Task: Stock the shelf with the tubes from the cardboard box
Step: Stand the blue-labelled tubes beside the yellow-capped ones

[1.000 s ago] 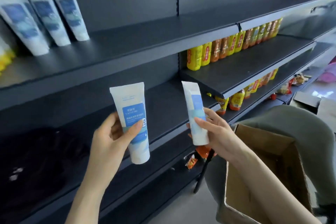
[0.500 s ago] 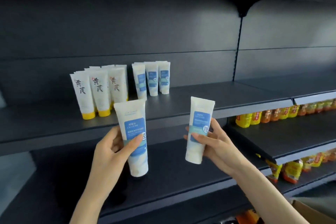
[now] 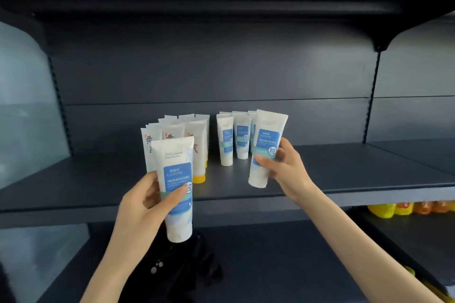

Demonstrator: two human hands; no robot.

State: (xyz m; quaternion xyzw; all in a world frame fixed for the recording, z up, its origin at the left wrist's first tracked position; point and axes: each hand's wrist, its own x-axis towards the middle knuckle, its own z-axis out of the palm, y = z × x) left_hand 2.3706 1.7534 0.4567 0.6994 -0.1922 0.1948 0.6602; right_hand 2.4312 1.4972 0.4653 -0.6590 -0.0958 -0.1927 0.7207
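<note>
- The left hand (image 3: 145, 204) is raised at the near edge of the shelf (image 3: 344, 174), thumb across the label, gripping a tube (image 3: 176, 187).
- This tube is upright, cap down, with its cap hanging below the shelf edge.
- The right hand (image 3: 285, 170) reaches farther in, pinching a second tube (image 3: 264, 150) at its middle.
- It is cap down over the shelf board, top leaning slightly right, just right of the standing tubes (image 3: 226, 140).

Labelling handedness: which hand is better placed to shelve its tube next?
Probably right. The right hand holds the right tube over the shelf beside the blue-label row; the left hand's left tube hangs before its edge.
</note>
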